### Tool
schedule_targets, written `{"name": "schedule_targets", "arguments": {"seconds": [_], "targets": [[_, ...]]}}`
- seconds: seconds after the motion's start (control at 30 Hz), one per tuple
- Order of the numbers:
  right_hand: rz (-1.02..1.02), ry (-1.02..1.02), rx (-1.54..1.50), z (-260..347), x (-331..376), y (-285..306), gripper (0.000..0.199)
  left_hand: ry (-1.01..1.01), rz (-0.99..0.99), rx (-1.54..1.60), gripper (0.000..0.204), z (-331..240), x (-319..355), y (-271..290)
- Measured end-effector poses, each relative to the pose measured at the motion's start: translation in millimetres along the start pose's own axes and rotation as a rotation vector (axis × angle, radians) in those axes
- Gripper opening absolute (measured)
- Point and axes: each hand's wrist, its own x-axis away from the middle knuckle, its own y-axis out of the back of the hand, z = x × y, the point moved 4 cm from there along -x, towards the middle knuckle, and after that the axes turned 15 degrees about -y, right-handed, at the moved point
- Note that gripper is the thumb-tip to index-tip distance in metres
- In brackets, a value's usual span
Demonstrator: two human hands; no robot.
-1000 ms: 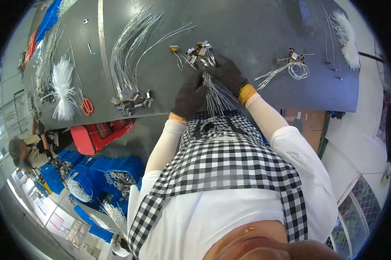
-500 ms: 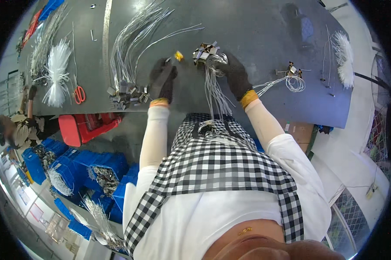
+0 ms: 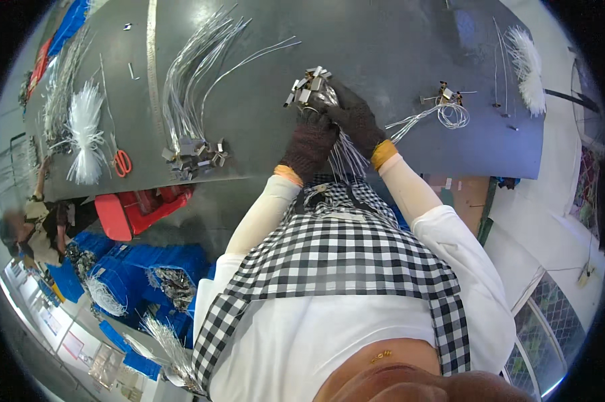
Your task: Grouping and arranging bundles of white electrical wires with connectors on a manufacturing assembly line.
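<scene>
Both hands wear dark knitted gloves and meet over a bundle of thin silvery wires [image 3: 346, 155] at the table's near side. My right hand [image 3: 357, 119] is wrapped round the bundle just below its cluster of small metal clips [image 3: 309, 86]. Fingers closed, my left hand [image 3: 310, 142] presses against the same bundle from the left; whether something small is also in it is hidden. The loose wire ends hang down toward my checked apron [image 3: 356, 258].
Left on the dark table [image 3: 383, 40] lie a second wire bundle [image 3: 194, 107] with clips, red-handled scissors [image 3: 121, 163], a metal ruler [image 3: 153, 67] and white strands [image 3: 86, 134]. A coiled wire bundle [image 3: 453, 115] lies right. Blue bins [image 3: 125, 268] and a person [image 3: 37, 228] are lower left.
My left hand has moved right from the bare tabletop onto the wire bundle in my right hand. The small yellow piece beside it is no longer visible. The view has shifted slightly.
</scene>
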Motion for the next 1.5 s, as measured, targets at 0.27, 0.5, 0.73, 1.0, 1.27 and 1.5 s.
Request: {"name": "schedule_targets", "arguments": {"seconds": [0.27,0.5,0.73,1.0,1.27,1.5], "targets": [[0.205,-0.097,-0.154,20.4,5.4,-11.3,0.083,-0.101,0.200,0.039,0.037,-1.2,-8.4,-11.6],[-0.016,-0.117,0.408,16.7,-7.2,-14.3,0.083,-0.147,0.375,0.020,0.034,2.8,-2.2,-7.0],[0.047,-0.078,0.348,0.6,-15.0,-20.9,0.072,-0.138,0.275,0.021,0.032,-3.4,-3.4,11.2],[0.204,-0.265,-0.035,26.9,-18.8,-3.9,0.075,-0.188,0.078,0.124,0.024,-12.6,-23.4,36.1],[0.252,-0.081,0.195,7.3,-31.9,-7.8,0.080,-0.148,0.286,0.109,0.023,-11.3,-25.9,28.1],[0.018,0.300,0.556,-6.0,-36.5,4.0,0.070,-0.216,0.055,0.150,0.027,-30.6,-14.6,57.8]]}}
